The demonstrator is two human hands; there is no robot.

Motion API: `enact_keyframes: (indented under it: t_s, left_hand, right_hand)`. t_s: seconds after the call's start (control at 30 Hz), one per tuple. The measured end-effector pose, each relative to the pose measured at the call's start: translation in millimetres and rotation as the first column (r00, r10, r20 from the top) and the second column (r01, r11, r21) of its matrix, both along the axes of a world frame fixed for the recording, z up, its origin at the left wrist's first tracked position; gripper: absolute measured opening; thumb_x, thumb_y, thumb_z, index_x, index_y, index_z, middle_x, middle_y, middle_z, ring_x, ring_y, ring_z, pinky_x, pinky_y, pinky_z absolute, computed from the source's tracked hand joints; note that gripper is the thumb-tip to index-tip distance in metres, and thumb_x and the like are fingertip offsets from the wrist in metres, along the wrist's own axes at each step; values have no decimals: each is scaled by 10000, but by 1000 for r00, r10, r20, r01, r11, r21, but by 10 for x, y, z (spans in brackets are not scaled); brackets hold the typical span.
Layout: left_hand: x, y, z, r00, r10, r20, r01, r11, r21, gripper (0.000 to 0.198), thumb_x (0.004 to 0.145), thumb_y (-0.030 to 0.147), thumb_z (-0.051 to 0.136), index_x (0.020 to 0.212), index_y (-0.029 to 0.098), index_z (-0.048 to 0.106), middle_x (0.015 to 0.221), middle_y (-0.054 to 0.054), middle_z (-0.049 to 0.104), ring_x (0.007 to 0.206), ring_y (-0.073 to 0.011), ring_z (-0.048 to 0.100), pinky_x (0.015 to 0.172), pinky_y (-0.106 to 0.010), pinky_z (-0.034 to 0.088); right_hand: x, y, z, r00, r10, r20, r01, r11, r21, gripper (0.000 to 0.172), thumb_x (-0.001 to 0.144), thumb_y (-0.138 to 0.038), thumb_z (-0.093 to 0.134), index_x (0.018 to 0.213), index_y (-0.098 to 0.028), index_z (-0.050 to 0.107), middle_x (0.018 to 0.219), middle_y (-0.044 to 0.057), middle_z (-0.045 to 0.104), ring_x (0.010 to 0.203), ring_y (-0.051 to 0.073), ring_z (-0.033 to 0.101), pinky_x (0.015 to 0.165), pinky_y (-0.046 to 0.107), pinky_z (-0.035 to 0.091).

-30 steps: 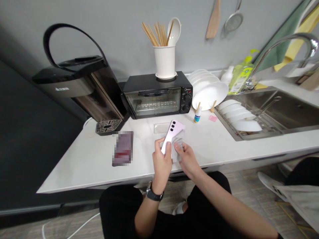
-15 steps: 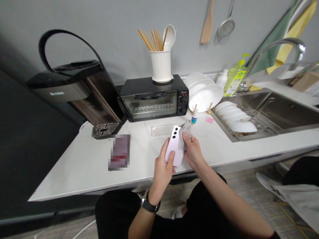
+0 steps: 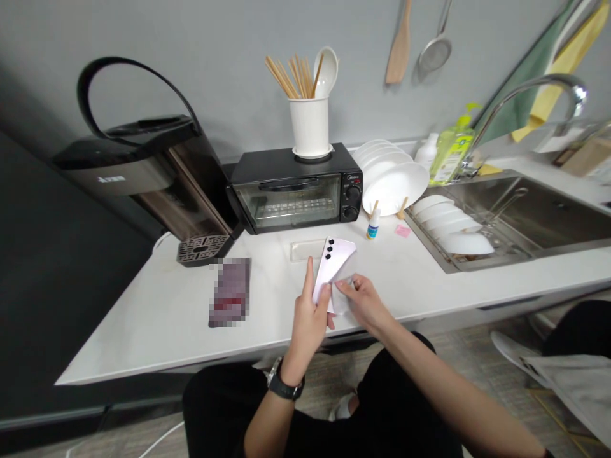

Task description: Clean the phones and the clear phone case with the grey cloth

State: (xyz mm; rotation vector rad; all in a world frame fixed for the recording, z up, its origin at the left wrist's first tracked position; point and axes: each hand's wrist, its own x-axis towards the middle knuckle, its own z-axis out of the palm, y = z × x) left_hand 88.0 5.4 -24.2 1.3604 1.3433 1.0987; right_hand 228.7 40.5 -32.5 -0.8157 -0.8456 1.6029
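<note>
My left hand (image 3: 310,315) is closed on a pale lilac smartphone (image 3: 337,257), its index finger stretched along the edge. The phone's back, with three camera lenses, faces up. My right hand (image 3: 367,302) pinches a thin grey cloth (image 3: 341,299) against the lower right part of the phone. Behind the phone, a clear phone case (image 3: 305,250) lies on the counter. A small white bottle with a blue label (image 3: 373,226) stands beyond my right hand, beside a pink slip (image 3: 402,231).
A pixelated purple item (image 3: 230,292) lies on the white counter (image 3: 157,324). Behind are a black water dispenser (image 3: 157,172), a toaster oven (image 3: 293,197) bearing a utensil holder (image 3: 310,127), and racked plates (image 3: 396,184). Bowls (image 3: 453,222) sit in the sink (image 3: 548,216) at right.
My right hand has slid the cloth down from beside the camera lenses to the phone's lower part. The phone has shifted slightly left, and my left index finger has straightened.
</note>
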Motion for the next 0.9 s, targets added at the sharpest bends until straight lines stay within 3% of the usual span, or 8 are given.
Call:
enact_keyframes:
  t_s: [0.13, 0.2, 0.3, 0.47, 0.63, 0.8, 0.9]
  left_hand:
    - [-3, -49, 13, 998, -60, -17, 60, 998, -28, 828, 1028, 507, 521, 1698, 217, 131, 535, 77, 601, 379, -118, 544, 404, -191, 493]
    - [-19, -57, 3, 999, -35, -16, 35, 999, -32, 817, 1028, 523, 513, 1695, 219, 152, 514, 82, 575, 373, -121, 532, 387, -188, 473]
    - [-47, -34, -14, 1000, 15, -9, -16, 999, -42, 830, 1022, 540, 514, 1694, 217, 150, 520, 82, 571, 371, -123, 526, 366, -186, 452]
    - [-55, -25, 22, 1000, -25, -11, 25, 999, -30, 858, 1007, 534, 543, 1690, 178, 164, 500, 85, 569, 370, -118, 516, 386, -183, 458]
    - [-90, -14, 50, 999, 48, 4, -47, 998, -41, 856, 1006, 561, 529, 1687, 169, 187, 495, 85, 548, 356, -115, 491, 351, -182, 418]
    - [-105, -99, 117, 1000, 5, 0, -5, 998, -66, 814, 1018, 556, 522, 1686, 207, 215, 527, 73, 574, 366, -105, 488, 380, -191, 444]
    - [-101, -98, 161, 998, 60, 5, -60, 998, -38, 783, 1022, 544, 514, 1680, 214, 247, 516, 76, 553, 364, -114, 489, 362, -191, 422]
  right_hand:
    - [62, 60, 57, 967, -253, 9, 253, 967, 5, 481, 674, -648, 884, 776, -227, 676, 643, 8, 697, 573, 195, 624, 524, 306, 509]
    - [20, 13, 55, 979, -203, -17, 203, 979, -11, 496, 675, -670, 870, 788, -234, 665, 593, -7, 665, 494, 186, 583, 467, 306, 483]
    - [-50, -61, 28, 996, 68, -54, -69, 998, -10, 483, 739, -685, 818, 789, -234, 654, 587, -3, 655, 441, 189, 567, 442, 333, 493]
    - [-28, -17, 57, 974, -222, 36, 221, 975, 26, 538, 687, -730, 835, 778, -231, 654, 595, 11, 675, 576, 211, 641, 497, 299, 501]
    - [-101, -54, 2, 1000, -3, -29, 3, 1000, -11, 474, 720, -655, 857, 805, -221, 687, 619, 10, 685, 537, 193, 610, 502, 305, 502]
    - [-105, -37, 8, 949, -296, -106, 293, 955, -40, 482, 647, -599, 931, 775, -204, 687, 641, -27, 683, 539, 127, 568, 517, 232, 473]
    - [-179, -102, 15, 984, -117, -135, 113, 993, -42, 448, 721, -601, 885, 806, -209, 688, 649, -16, 685, 525, 146, 576, 503, 259, 481]
